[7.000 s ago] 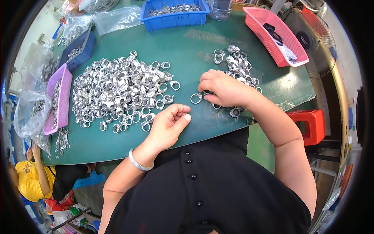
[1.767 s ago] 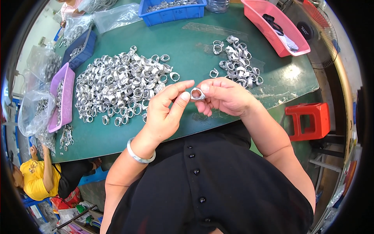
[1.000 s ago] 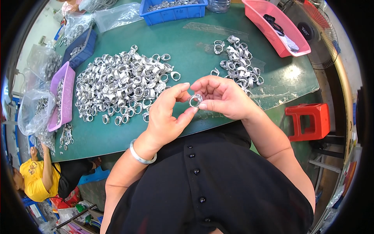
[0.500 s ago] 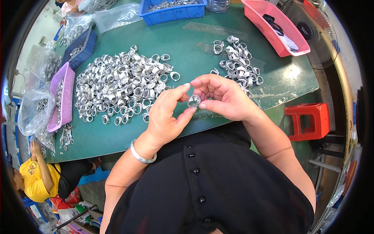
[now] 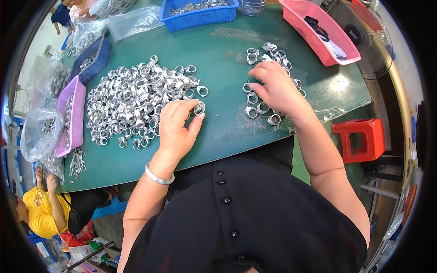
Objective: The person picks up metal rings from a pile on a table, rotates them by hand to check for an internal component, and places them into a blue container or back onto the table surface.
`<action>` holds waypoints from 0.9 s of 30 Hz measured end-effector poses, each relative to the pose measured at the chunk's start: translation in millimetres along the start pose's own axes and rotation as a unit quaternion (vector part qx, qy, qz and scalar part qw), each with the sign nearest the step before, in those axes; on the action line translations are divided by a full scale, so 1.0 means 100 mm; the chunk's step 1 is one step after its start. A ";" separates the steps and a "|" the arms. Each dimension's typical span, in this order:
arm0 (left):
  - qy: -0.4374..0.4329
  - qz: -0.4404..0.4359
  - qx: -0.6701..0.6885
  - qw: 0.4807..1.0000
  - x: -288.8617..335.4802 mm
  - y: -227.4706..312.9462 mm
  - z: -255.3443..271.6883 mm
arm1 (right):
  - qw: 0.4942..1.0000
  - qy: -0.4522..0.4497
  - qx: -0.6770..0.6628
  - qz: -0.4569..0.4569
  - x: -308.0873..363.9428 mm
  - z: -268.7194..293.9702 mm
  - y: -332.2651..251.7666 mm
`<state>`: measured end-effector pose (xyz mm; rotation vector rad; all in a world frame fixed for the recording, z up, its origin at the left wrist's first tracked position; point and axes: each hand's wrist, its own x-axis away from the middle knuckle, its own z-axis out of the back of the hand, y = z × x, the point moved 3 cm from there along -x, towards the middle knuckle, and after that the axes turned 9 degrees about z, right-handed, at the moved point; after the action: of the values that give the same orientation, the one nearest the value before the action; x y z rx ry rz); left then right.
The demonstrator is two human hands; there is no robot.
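My left hand [image 5: 176, 125], with a pale bangle on its wrist, pinches a silver metal ring [image 5: 199, 108] between thumb and fingertips. It is at the right side of a large heap of similar silver rings [image 5: 136, 100] on the green table. My right hand [image 5: 277, 88] is over a smaller group of rings [image 5: 263, 108] to the right, palm down. Its thumb and fingers are apart, with no ring visible between them. The hand covers part of that group, and a few rings show around the thumb and below the palm.
A blue bin [image 5: 199, 17] of rings and a pink basket [image 5: 323, 34] stand along the far side, with a fan [image 5: 364, 38] at right. Purple [image 5: 73, 116] and dark blue bins [image 5: 91, 59] line the left. A red stool [image 5: 359, 140] is at right; a person in yellow [image 5: 43, 211] sits left.
My hands have parted from in front of me. The left moved left with a ring in its fingertips; the right moved up and right onto the smaller group, where some rings now lie nearer me.
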<state>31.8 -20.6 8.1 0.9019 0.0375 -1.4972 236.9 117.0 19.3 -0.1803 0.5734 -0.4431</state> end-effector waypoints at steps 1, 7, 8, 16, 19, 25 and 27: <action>0.002 0.018 0.027 0.999 0.00 0.00 0.01 | 1.000 -0.014 0.023 -0.007 -0.01 -0.03 -0.02; 0.046 0.042 0.075 0.995 0.02 0.03 0.04 | 0.985 -0.076 0.150 -0.032 -0.10 -0.11 -0.18; 0.050 0.035 0.083 0.995 0.02 0.04 0.04 | 0.981 -0.091 0.168 -0.032 -0.10 -0.13 -0.18; 0.073 0.003 0.111 0.991 0.05 0.06 0.08 | 0.985 -0.097 0.145 -0.013 -0.10 -0.20 -0.20; 0.076 -0.002 0.118 0.990 0.05 0.09 0.10 | 0.986 -0.086 0.143 0.000 -0.09 -0.21 -0.20; 0.084 -0.015 0.130 0.988 0.06 0.09 0.11 | 0.989 -0.090 0.115 -0.005 -0.09 -0.22 -0.19; 0.087 -0.019 0.129 0.988 0.07 0.09 0.12 | 0.989 -0.093 0.116 -0.010 -0.09 -0.22 -0.21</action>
<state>34.9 -33.9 17.2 1.2451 -0.0128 -1.4762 210.7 101.6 11.6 -0.0031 0.3346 -0.5027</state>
